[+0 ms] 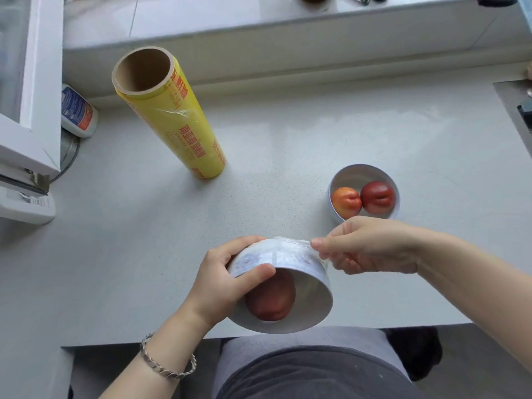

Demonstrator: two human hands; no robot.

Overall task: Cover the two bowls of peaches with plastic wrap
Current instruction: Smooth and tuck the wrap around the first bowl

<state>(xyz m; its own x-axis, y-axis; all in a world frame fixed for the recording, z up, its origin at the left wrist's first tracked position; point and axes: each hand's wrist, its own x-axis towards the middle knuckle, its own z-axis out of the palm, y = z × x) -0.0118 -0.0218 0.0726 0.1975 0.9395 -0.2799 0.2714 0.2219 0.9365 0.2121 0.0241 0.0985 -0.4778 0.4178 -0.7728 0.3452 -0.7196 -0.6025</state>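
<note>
Crinkled clear film [289, 243] on round bowl [315, 295]

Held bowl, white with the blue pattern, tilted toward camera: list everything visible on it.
The round white bowl with a blue printed band looks ceramic. It is held over the front edge of the grey counter, tipped so its mouth faces the camera, with one reddish peach inside. Crinkled clear plastic wrap clings to its outer wall; a faint sheen suggests film over the mouth too. The left hand grips its left side, thumb on the rim; the right hand pinches the wrap at its right wall.
</note>
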